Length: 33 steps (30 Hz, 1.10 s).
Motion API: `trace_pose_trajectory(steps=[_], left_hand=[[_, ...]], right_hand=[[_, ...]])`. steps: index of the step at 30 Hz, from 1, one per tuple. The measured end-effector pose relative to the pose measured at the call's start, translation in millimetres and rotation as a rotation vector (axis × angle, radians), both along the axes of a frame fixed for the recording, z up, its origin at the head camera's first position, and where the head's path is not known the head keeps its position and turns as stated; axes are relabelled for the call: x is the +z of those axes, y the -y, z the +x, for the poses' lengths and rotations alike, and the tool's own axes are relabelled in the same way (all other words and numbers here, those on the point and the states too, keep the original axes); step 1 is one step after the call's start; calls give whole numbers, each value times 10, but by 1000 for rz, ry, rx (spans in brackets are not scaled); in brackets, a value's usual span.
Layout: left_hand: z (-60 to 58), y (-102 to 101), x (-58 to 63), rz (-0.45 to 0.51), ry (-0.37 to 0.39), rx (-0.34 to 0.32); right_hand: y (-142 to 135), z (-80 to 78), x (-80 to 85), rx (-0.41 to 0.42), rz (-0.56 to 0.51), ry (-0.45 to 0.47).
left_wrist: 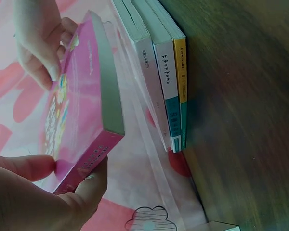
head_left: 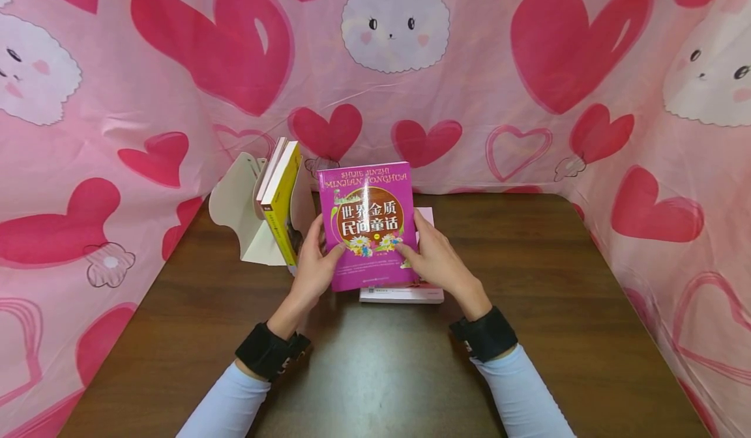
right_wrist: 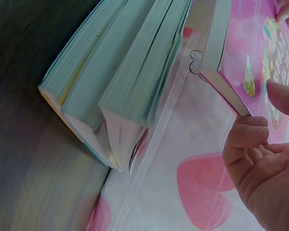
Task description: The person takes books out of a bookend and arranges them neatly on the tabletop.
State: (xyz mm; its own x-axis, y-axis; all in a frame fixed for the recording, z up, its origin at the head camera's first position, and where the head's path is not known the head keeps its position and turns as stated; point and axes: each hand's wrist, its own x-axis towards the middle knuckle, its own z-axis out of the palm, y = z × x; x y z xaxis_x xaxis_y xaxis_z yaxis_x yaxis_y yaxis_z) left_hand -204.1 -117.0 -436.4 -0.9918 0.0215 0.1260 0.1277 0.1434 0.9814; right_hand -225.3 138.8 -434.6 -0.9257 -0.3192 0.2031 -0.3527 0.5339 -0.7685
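Both hands hold a magenta paperback book (head_left: 373, 272) tilted up, its cover with a brown circle, white Chinese title and flowers facing me. My left hand (head_left: 315, 261) grips its left edge, thumb on the cover and fingers behind, as the left wrist view also shows around the spine (left_wrist: 89, 163). My right hand (head_left: 441, 255) pinches the opposite edge, thumb on the front; in the right wrist view its curled fingers (right_wrist: 248, 134) support the back. Below and behind the held book lies a stack of books (head_left: 401, 294), mostly hidden in the head view.
A cream bookend holder (head_left: 258, 246) stands left of the hands, with a yellow-covered book (head_left: 281, 206) and a paler one leaning in it. The wooden table (head_left: 528, 262) is bordered by a pink heart-and-rabbit cloth (head_left: 481, 99). Several stacked books show page edges (right_wrist: 120, 72) in the right wrist view.
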Motion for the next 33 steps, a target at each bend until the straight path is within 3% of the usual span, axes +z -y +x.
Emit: trace_pose_trajectory(steps=[10,18,33], left_hand=[[-50,-5,-10,-111,13,35],[-102,-1,-31,-180,23,-11],[-171,-77,-76,-180,68,-39]], right_hand=[[-26,-19,-26,-34,40,25],[-86,-21,-22,-51,76,69],[-181,-30,-10,-51,105,111]])
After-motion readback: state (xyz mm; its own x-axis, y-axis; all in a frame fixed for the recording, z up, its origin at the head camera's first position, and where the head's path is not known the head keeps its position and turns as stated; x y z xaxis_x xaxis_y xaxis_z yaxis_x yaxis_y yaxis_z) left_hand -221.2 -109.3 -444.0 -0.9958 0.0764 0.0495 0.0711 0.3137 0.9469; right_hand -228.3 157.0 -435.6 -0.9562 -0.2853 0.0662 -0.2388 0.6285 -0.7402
